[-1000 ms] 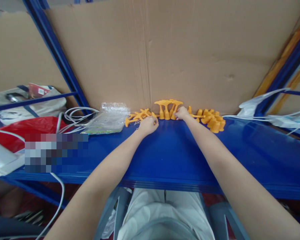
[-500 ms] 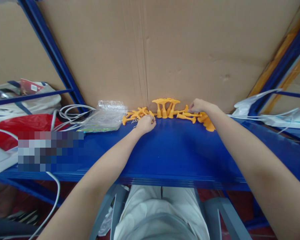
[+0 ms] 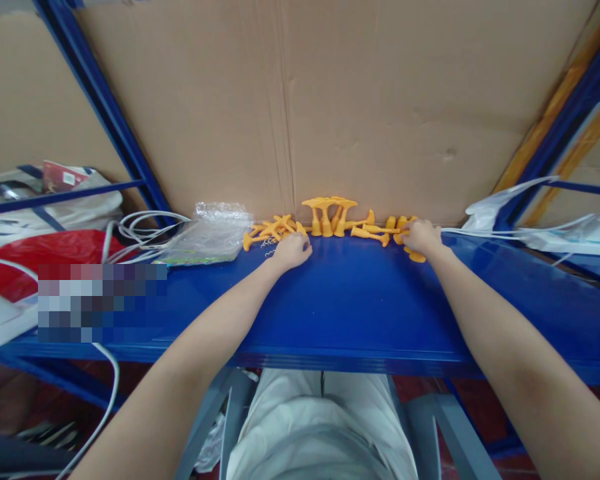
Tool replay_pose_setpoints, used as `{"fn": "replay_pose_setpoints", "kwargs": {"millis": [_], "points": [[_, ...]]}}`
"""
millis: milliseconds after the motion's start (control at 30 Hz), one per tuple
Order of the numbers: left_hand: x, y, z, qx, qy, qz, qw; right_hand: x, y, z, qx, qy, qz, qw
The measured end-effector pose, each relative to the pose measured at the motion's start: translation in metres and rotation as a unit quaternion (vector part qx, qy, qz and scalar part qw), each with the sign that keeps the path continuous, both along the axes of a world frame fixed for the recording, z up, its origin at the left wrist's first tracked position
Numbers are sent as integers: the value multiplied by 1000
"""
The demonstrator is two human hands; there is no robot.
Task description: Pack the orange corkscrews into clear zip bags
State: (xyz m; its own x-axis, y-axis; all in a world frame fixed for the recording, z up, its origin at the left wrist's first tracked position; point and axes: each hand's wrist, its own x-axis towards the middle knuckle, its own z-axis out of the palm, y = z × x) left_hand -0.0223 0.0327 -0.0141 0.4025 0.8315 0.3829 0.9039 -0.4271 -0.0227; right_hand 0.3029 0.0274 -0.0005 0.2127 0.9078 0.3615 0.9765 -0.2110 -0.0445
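Note:
My left hand (image 3: pixel 293 251) rests on the blue shelf with its fingers curled closed. Whatever is in them is hidden. Just behind it lies a pile of yellow T-shaped plastic pieces (image 3: pixel 275 229), with small metal spirals (image 3: pixel 269 243) beside them. Farther right my right hand (image 3: pixel 423 235) reaches down onto a cluster of yellow pieces with round ends (image 3: pixel 416 256). Its fingertips are among them, and a grip cannot be made out. Between my hands, several yellow corkscrew-like T-shaped pieces (image 3: pixel 329 217) stand upright in a row. Other yellow pieces (image 3: pixel 373 235) lie to their right.
A cardboard wall (image 3: pixel 370 120) closes off the back of the blue shelf (image 3: pixel 350 307). Clear plastic packaging (image 3: pixel 205 233) lies at left, near white cables (image 3: pixel 153 217) and a red bag (image 3: pixel 75 257). A white plastic bag (image 3: pixel 500 203) sits at the right.
My right hand has moved right and down, from beside the lying yellow pieces to the cluster at the right end. My left hand has stayed in nearly the same place.

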Motion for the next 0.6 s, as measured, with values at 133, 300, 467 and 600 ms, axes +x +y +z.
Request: {"fn": "replay_pose_setpoints", "kwargs": {"millis": [133, 300, 467, 600], "points": [[0, 1, 0, -5, 9, -2, 1000, 5, 1, -1, 1, -21, 18, 1000], [0, 1, 1, -8, 12, -8, 1000, 8, -3, 1, -23, -37, 27, 999], [-1, 2, -1, -8, 8, -13, 1000, 7, -7, 5, -48, -45, 17, 998], [0, 2, -2, 5, 6, -18, 1000, 6, -10, 10, -41, -30, 27, 998]]}}
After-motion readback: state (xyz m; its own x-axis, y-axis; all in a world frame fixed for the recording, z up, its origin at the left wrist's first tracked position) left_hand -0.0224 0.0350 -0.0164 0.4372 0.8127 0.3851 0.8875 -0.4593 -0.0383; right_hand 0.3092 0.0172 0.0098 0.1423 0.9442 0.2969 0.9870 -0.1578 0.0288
